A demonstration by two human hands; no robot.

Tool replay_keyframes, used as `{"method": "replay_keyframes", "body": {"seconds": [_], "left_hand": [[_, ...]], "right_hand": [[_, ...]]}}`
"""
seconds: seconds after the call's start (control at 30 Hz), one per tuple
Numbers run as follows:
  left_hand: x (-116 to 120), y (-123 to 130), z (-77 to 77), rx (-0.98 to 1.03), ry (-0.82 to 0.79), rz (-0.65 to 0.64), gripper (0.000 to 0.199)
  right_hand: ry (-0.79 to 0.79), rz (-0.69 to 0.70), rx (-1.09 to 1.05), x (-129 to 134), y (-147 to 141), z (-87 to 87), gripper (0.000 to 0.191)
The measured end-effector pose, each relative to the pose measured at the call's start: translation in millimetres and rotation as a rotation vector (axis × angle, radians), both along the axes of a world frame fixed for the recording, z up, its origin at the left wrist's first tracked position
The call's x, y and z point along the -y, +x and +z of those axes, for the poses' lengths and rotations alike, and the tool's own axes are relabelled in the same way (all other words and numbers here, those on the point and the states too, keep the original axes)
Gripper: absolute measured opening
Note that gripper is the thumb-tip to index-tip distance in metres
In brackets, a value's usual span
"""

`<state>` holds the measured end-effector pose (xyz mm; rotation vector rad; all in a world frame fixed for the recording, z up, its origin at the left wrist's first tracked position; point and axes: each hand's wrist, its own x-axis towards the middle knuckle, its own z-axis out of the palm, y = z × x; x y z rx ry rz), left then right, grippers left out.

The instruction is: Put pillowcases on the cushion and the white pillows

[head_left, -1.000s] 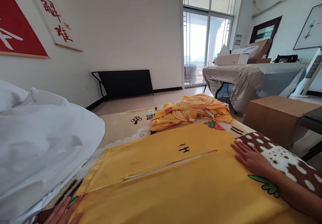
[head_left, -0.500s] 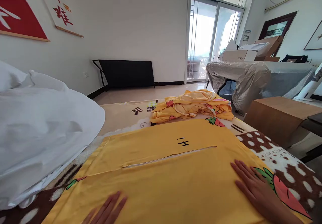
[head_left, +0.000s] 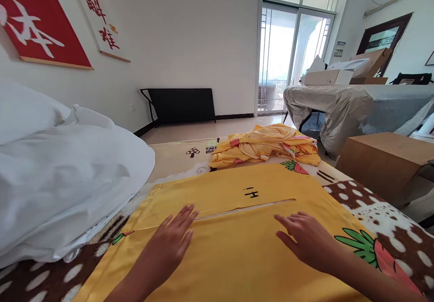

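A yellow cloth cover with carrot prints and a "Hi" mark lies spread flat. A long narrow slit runs across it, showing a thin pale line. My left hand is over the cover by the slit's left end, fingers apart and holding nothing. Over the right part of the cover, below the slit's right end, my right hand has its fingers spread, also with nothing in it. Whether either hand touches the cloth is hard to tell.
A crumpled yellow cloth lies beyond the cover on the patterned blanket. White bedding is heaped at the left. At the right are a cardboard box and a plastic-covered table.
My left hand has moved forward and right, up to the slit's left end. My right hand has shifted left, away from the large carrot print. The view has turned slightly left.
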<state>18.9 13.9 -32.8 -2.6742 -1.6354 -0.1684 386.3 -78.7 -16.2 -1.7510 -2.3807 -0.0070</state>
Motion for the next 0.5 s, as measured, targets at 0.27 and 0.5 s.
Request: {"method": "replay_keyframes", "body": {"seconds": [0.27, 0.5], "left_hand": [[-92.0, 140.0, -6.4, 0.031, -0.226, -0.144, 0.058], [-111.3, 122.6, -30.2, -0.005, -0.299, -0.246, 0.075]], "right_hand": [[-0.008, 0.143, 0.013, -77.3, -91.7, -44.6, 0.023], [0.026, 0.135, -0.053, -86.2, -90.7, -75.9, 0.036]]}}
